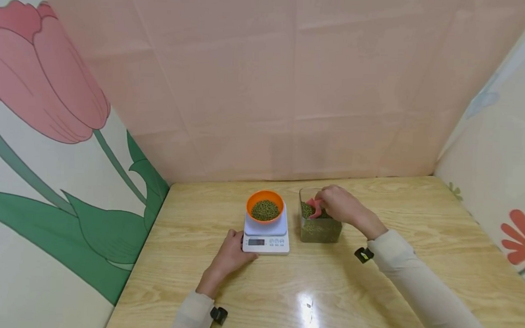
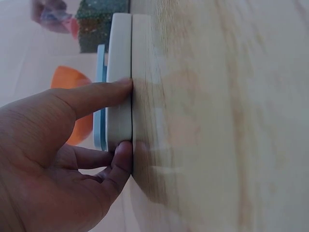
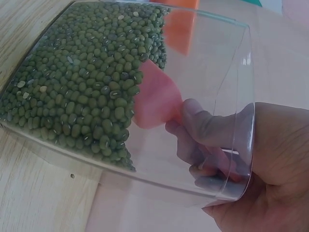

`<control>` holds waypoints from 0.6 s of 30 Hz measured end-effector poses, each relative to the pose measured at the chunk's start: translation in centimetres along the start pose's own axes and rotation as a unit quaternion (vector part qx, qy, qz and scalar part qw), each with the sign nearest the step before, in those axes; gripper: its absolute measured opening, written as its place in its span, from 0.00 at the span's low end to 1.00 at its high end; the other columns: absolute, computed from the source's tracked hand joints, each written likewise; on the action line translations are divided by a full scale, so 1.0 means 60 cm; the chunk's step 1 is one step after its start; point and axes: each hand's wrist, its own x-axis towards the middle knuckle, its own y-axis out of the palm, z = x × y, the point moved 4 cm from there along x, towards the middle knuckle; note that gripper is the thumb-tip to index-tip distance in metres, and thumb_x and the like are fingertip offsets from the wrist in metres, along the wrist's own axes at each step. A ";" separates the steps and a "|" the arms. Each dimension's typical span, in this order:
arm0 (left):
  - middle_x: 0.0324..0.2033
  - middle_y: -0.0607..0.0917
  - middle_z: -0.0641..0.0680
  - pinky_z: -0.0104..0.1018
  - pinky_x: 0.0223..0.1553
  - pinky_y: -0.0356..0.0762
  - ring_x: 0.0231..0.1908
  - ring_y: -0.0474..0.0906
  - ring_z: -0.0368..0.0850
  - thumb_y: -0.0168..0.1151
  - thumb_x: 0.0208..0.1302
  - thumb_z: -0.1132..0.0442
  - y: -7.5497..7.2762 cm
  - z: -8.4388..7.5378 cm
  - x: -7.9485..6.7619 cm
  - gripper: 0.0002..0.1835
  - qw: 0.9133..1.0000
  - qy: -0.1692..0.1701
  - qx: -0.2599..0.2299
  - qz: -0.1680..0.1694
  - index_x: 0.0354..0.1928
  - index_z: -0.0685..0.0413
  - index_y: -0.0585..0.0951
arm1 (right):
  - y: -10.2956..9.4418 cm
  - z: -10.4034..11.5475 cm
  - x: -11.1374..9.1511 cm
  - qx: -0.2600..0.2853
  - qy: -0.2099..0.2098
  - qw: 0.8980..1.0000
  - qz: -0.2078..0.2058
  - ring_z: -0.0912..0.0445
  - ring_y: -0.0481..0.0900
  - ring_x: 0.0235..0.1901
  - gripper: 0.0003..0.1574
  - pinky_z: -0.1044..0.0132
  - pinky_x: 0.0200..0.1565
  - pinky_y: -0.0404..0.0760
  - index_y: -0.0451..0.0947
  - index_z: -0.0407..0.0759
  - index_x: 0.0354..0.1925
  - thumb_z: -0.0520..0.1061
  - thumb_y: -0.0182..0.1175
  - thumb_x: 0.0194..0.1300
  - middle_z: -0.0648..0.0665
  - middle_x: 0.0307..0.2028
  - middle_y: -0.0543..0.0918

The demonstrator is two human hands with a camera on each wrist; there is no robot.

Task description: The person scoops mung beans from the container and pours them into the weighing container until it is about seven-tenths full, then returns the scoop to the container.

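A white kitchen scale (image 1: 281,245) bears an orange bowl (image 1: 265,195) with green mung beans (image 1: 265,211) in it. My left hand (image 1: 230,254) holds the scale's near left corner; in the left wrist view its thumb lies along the front edge (image 2: 118,92) and the other fingers curl at the side. To the right of the scale stands a clear container (image 1: 321,232) partly filled with mung beans (image 3: 72,87). My right hand (image 1: 342,205) reaches in over its rim and grips a pink scoop (image 3: 157,96) by the handle. The scoop's front end is dug into the beans.
The light wooden table (image 1: 191,214) meets a pink wall covering (image 1: 229,110) just behind the scale and container. Flower-printed panels stand on the left (image 1: 52,89) and right (image 1: 497,157). Both wrists carry small black devices on their straps (image 1: 219,315).
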 end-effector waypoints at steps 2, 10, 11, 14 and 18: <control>0.49 0.75 0.55 0.44 0.52 0.71 0.46 0.67 0.48 0.82 0.59 0.57 0.000 0.000 0.000 0.39 1.000 0.001 -0.002 -0.001 0.70 0.62 0.77 | -0.001 -0.001 0.001 0.001 -0.001 1.000 0.000 0.51 0.84 0.34 0.16 0.50 0.42 0.83 0.85 0.42 0.28 0.25 0.62 0.67 0.46 0.31 0.87; 0.49 0.75 0.55 0.44 0.52 0.72 0.46 0.68 0.48 0.82 0.59 0.57 0.000 0.000 0.001 0.39 1.000 0.000 -0.002 0.001 0.70 0.62 0.77 | -0.003 -0.004 -0.001 0.012 0.011 1.000 0.005 0.50 0.85 0.36 0.13 0.50 0.42 0.82 0.87 0.39 0.33 0.25 0.61 0.67 0.43 0.34 0.89; 0.49 0.75 0.55 0.44 0.52 0.71 0.46 0.68 0.48 0.82 0.59 0.57 0.000 0.000 0.002 0.39 1.000 0.000 -0.002 0.001 0.71 0.62 0.77 | -0.003 -0.004 -0.001 0.013 0.013 1.000 0.007 0.49 0.85 0.36 0.13 0.50 0.42 0.82 0.88 0.38 0.34 0.25 0.62 0.67 0.42 0.35 0.89; 0.49 0.75 0.55 0.44 0.51 0.71 0.45 0.67 0.48 0.82 0.59 0.57 -0.001 -0.001 0.002 0.39 1.000 0.001 -0.004 0.001 0.71 0.62 0.77 | -0.006 -0.003 -0.001 0.021 0.022 0.999 0.011 0.48 0.86 0.37 0.12 0.52 0.41 0.82 0.88 0.36 0.37 0.25 0.62 0.68 0.40 0.36 0.90; 0.48 0.75 0.55 0.43 0.50 0.70 0.45 0.67 0.48 0.82 0.59 0.58 -0.002 -0.002 0.000 0.39 1.000 0.002 -0.006 0.000 0.70 0.61 0.77 | -0.007 -0.002 -0.001 0.024 0.029 0.999 0.019 0.46 0.87 0.39 0.11 0.51 0.42 0.84 0.89 0.34 0.41 0.26 0.62 0.69 0.38 0.39 0.90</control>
